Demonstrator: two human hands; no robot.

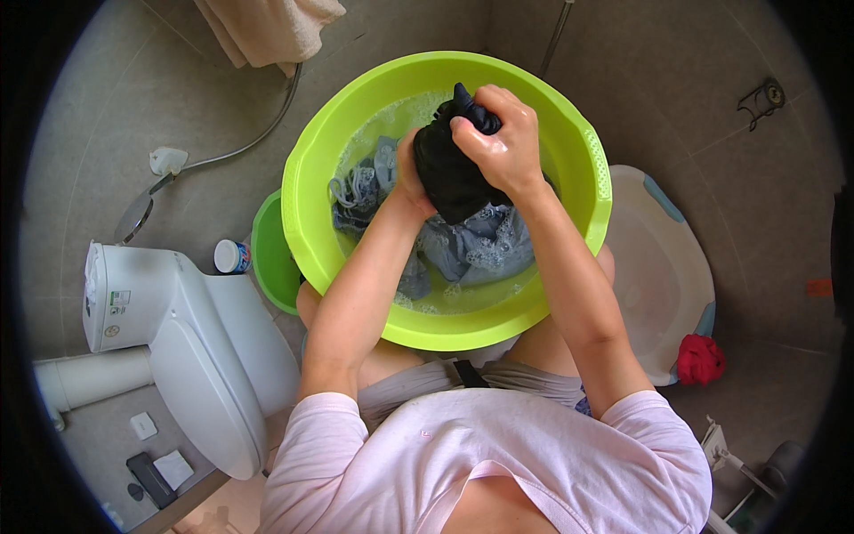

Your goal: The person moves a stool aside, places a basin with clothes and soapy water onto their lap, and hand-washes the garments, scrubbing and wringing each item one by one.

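Observation:
A bunched black cloth garment [454, 173] is held up over a large lime-green plastic basin [427, 337]. My right hand [504, 137] grips its upper part, thumb and fingers wrapped round a twisted fold. On the other side, my left hand [410, 173] clasps the garment's left edge; most of its fingers are hidden behind the cloth. Soapy water fills the bottom of the basin, with grey-blue wet clothes [447, 250] lying in it under patches of foam. A drawstring [363, 187] loops out of the clothes at the left.
A white toilet [207, 394] stands at the left, near a green bucket [270, 253] and a white-lidded tub [230, 256]. To the right sits a pale baby bathtub [654, 267] with a red cloth [700, 360] over its rim. A shower hose [267, 130] curves along the wall.

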